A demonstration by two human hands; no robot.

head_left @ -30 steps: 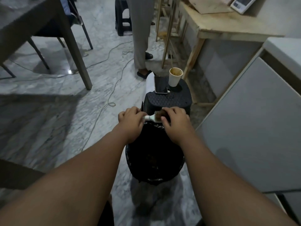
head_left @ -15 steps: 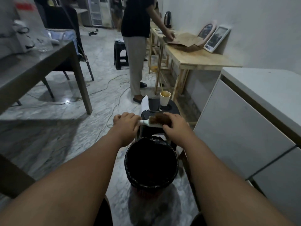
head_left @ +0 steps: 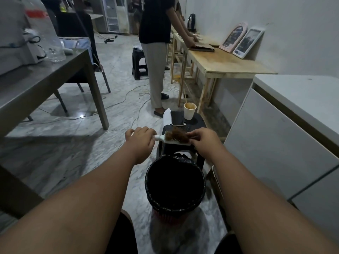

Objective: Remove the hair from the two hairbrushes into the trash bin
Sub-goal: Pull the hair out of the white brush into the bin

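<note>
Hairbrush held level beyond the bin

Hairbrush (head_left: 173, 139) spans both my hands, long axis running left to right. My left hand (head_left: 141, 139) clenches the handle; my right hand (head_left: 203, 139) pinches the hair (head_left: 178, 133) at its head. Trash bin (head_left: 175, 184) sits below, nearer me.

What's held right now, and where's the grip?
A white hairbrush: left hand grips its handle, right hand pinches the far end of the head by the hair clump.

no readable text, labels or numbers
</note>
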